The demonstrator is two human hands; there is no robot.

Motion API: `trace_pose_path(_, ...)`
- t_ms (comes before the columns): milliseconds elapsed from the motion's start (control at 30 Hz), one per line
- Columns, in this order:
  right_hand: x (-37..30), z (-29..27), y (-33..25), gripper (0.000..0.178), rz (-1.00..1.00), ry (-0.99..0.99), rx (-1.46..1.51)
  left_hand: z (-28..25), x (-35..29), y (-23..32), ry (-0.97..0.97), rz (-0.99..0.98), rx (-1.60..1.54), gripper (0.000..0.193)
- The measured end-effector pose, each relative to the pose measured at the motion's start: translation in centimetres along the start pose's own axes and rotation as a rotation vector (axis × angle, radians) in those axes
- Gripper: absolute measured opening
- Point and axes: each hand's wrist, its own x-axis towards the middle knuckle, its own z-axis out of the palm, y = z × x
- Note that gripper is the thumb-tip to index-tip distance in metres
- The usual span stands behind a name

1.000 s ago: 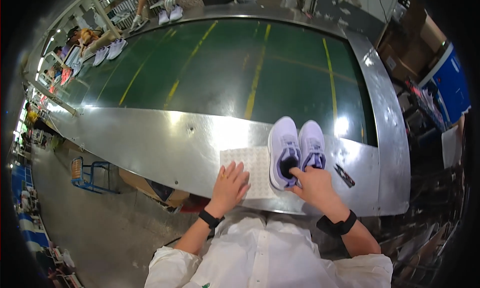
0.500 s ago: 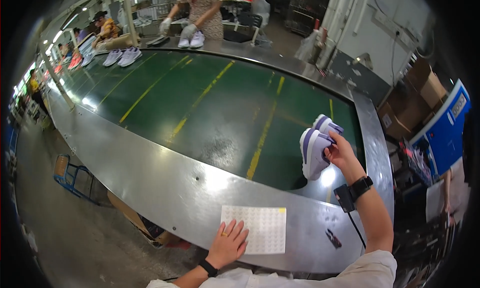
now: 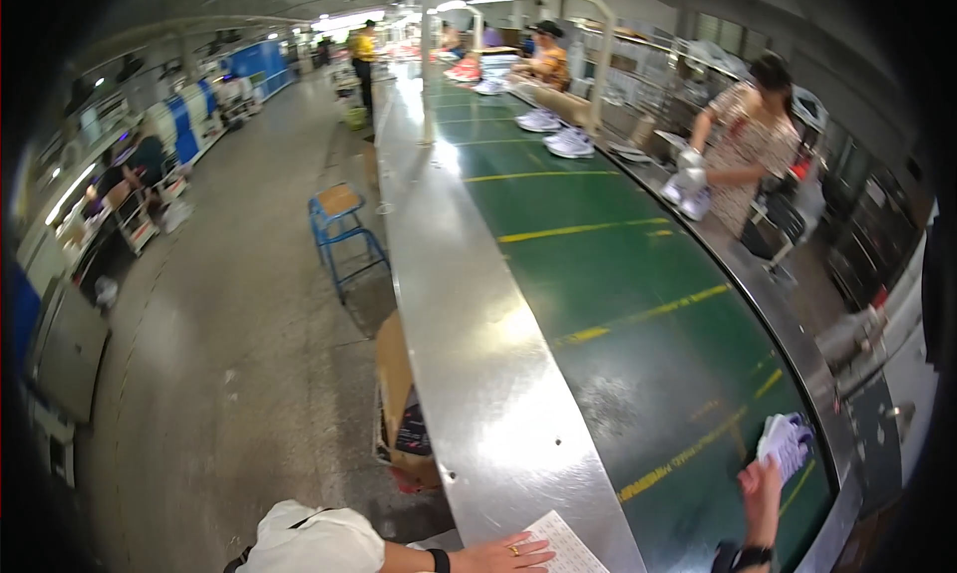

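Observation:
My right hand [image 3: 762, 483] is closed on white and lavender sneakers [image 3: 785, 441], held at the right side of the green conveyor belt [image 3: 638, 384]. Whether the shoes touch the belt I cannot tell. At the lower edge, my left hand [image 3: 503, 556] lies flat with fingers stretched out, its fingertips on a white sheet of small printed marks [image 3: 566, 545]. That sheet rests on the metal ledge [image 3: 498, 433] beside the belt and is partly cut off by the picture's edge.
Further along the belt sit lavender sneakers [image 3: 568, 143]. Across it, a co-worker [image 3: 748, 140] in a patterned dress handles a similar pair [image 3: 688, 196]. Left of the ledge stand a blue stool [image 3: 344, 236] and a cardboard box [image 3: 394, 374].
The view has swung left, bringing the aisle in. My right hand still grips the sneakers, now with their laced upper sides showing. My left hand stays on the sheet.

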Motion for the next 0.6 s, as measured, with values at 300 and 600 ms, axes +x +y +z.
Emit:
trace_pose_path(300,-21.4,12.1,9.4,0.03,0.161,-0.069,-0.559,1.7,0.6,-0.7,0.169,0.024,0.062,0.043)
trace_pose_path(600,-32.5,16.0,14.5,0.036,-0.488,-0.102,-1.328,0.7,0.7,-0.7,0.189,0.017,0.085,0.043)
